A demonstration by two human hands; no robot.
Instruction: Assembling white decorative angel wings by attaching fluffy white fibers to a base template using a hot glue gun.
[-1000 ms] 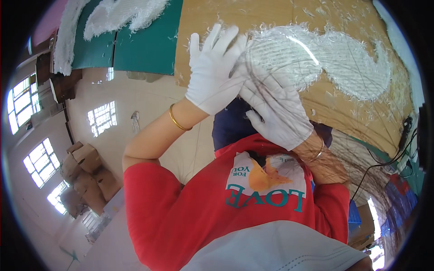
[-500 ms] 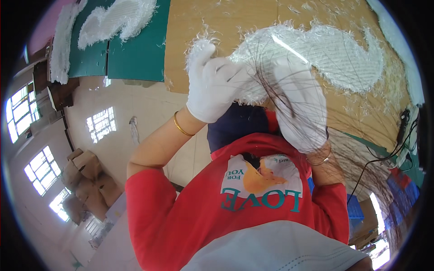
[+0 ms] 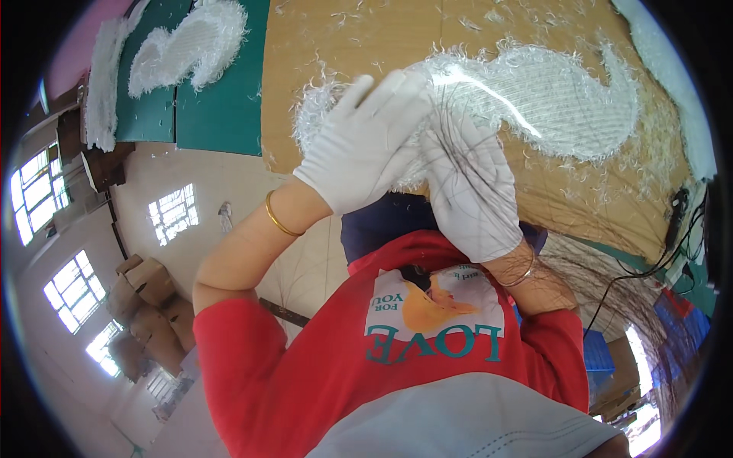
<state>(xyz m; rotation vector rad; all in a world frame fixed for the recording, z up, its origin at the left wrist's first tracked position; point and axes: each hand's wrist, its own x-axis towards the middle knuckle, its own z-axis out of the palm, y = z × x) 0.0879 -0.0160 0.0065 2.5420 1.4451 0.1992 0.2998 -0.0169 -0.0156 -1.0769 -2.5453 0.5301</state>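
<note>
A white, shaggy-edged fabric piece (image 3: 561, 95) of curved outline, ribbed on its upper face, lies across the brown cardboard (image 3: 527, 164). My left hand (image 3: 370, 141), in a white glove, rests over its left end with the fingers stretched out. Close beside it, my gloved right hand (image 3: 473, 183) lies on the piece near its lower edge, fingers extended and partly veiled by dark hair strands in front of the camera. Both hands cover the middle of the fabric. Whether any fingertip pinches the edge is hidden.
Loose white fibres are scattered over the cardboard. A similar white piece (image 3: 191, 46) lies on the green surface (image 3: 221, 118) at the far left, near a white fringed strip (image 3: 111, 84). Black cables (image 3: 679, 221) hang at the right edge. Cardboard boxes (image 3: 153, 305) stand on the floor.
Both hands have shifted, the right one leftward and closer to the left. My left fingers, bent before, now stretch out over the fabric. The cardboard and fabric appear slightly further left.
</note>
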